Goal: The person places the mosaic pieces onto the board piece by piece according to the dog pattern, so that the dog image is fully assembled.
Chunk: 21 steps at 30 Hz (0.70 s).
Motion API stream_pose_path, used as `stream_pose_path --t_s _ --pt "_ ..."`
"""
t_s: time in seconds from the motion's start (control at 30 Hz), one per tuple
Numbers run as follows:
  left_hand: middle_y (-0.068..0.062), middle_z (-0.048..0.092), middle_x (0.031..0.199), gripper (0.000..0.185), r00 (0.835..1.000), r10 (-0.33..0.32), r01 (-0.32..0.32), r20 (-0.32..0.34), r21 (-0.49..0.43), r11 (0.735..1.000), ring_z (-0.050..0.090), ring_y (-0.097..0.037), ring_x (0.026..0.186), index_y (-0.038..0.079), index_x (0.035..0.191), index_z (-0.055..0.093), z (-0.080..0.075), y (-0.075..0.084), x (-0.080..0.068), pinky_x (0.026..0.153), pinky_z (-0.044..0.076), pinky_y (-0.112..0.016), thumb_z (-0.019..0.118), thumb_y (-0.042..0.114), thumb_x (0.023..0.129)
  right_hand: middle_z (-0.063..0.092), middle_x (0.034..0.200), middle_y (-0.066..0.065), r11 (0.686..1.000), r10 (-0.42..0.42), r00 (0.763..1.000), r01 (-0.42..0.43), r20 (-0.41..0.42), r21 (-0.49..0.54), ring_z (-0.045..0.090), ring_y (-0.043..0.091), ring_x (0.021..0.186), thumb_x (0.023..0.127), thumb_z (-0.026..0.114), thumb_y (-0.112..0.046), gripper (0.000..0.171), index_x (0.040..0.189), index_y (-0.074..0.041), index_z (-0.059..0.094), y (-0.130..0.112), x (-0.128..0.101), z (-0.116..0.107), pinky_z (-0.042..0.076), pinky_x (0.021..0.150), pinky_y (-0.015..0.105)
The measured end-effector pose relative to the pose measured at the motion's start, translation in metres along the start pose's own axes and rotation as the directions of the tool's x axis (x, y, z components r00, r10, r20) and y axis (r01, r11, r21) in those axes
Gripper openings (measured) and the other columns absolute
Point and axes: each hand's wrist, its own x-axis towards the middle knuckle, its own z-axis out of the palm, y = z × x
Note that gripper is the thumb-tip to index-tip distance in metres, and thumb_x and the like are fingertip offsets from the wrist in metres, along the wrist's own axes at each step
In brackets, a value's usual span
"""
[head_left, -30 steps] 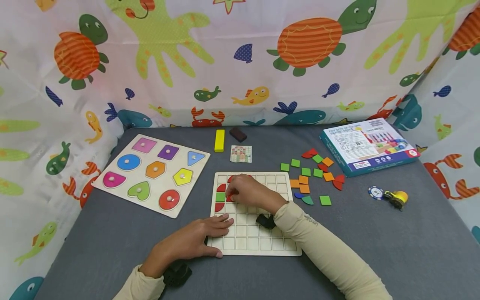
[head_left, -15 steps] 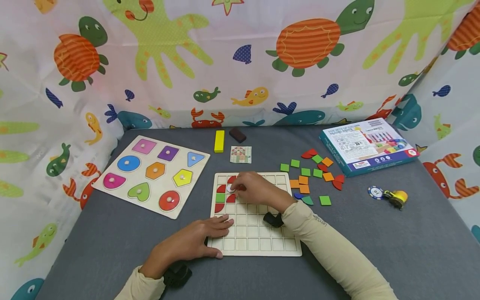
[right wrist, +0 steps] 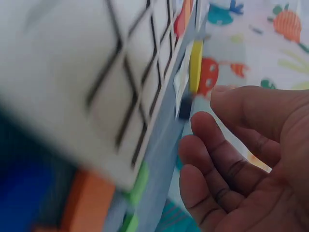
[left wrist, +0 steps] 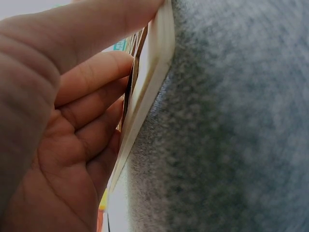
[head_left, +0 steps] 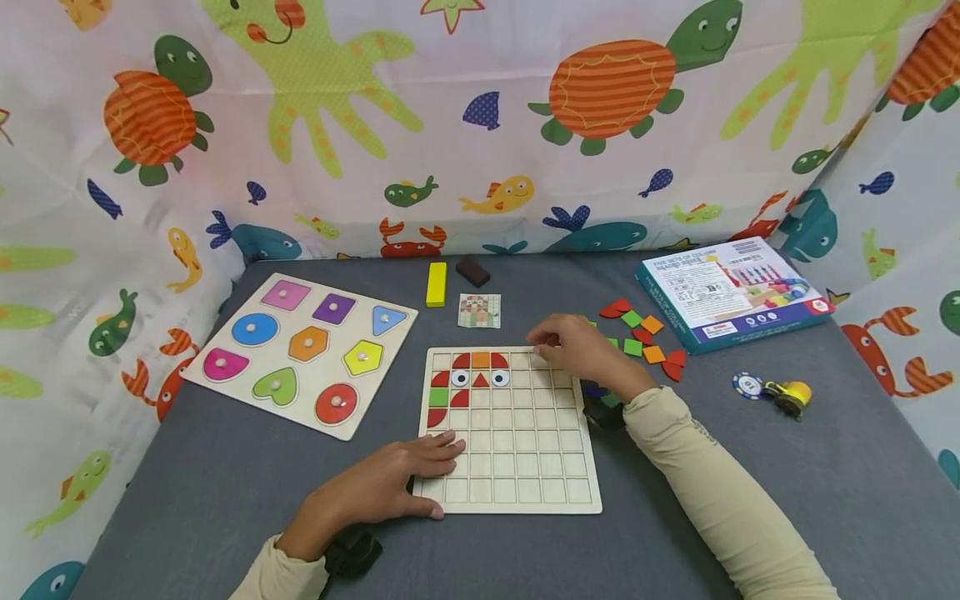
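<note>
The fingers [right wrist: 212, 159] of the right hand [head_left: 577, 348] were loosely curled and held nothing; in the right wrist view the palm was bare. That hand hovered over the far right corner of the square wooden grid board [head_left: 517, 467], between the board and the loose pile of red, green and orange flat tiles [head_left: 645, 329] lying toward the right of the grey surface [head_left: 750, 467].

The fingers [left wrist: 91, 77] of the left hand [head_left: 375, 487] lay nearly straight and flat, pressing on the near left corner of the board, with the thumb along its near edge. The left wrist view showed the fingertips resting on top of the board's pale edge.

The board lay in the middle of the surface. Its far left cells were filled with red quarter-rounds, an orange square, a green square, a red triangle and two round white eye tiles [head_left: 480, 378].

Beyond the board lay a small pattern card [head_left: 479, 310], a yellow rectangular block [head_left: 437, 283] and a dark brown block [head_left: 472, 270]. A wooden peg puzzle of coloured shapes [head_left: 303, 350] sat toward the left edge; a blue printed box [head_left: 731, 292] sat at the far right corner, with a blue-and-white chip [head_left: 750, 385] and a small yellow toy vehicle [head_left: 789, 395] nearer.
</note>
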Motion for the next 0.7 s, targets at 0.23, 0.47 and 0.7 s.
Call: stream_pose_path --t_s 0.23,0.47,0.7 --pt "0.006 0.039 0.151 0.068 1.0 -0.002 0.002 -0.001 0.008 1.0 0.026 -0.016 0.143 0.011 0.141 0.052 0.0 0.001 -0.001 0.108 0.034 -0.043 0.077 0.037 0.083 0.064 0.11 0.015 0.997 0.08 0.995 -0.081 -0.062 -0.012 0.058 0.027 0.094 0.097 0.058 -0.008 0.023 0.116 0.001 0.068 0.031 -0.001 -0.026 0.052 0.077 0.042" --pt "0.007 0.038 0.151 0.068 1.0 -0.006 0.006 -0.002 0.009 1.0 0.026 -0.015 0.143 0.013 0.142 0.051 0.001 0.0 -0.001 0.108 0.034 -0.043 0.077 0.036 0.083 0.062 0.117 0.019 0.986 0.165 0.979 -0.168 -0.119 -0.013 0.055 0.032 0.101 0.098 0.055 -0.006 0.027 0.123 0.001 0.065 0.063 0.003 -0.038 0.048 0.084 0.048" --pt "0.007 0.039 0.151 0.069 1.0 -0.003 0.003 -0.01 0.009 1.0 0.025 -0.015 0.143 0.013 0.143 0.05 0.001 -0.001 -0.001 0.108 0.034 -0.044 0.077 0.035 0.083 0.053 0.129 0.026 0.972 0.216 0.968 -0.226 -0.129 -0.069 0.049 0.035 0.104 0.096 0.054 -0.001 0.034 0.129 0.002 0.06 0.079 0.003 -0.044 0.042 0.087 0.05"
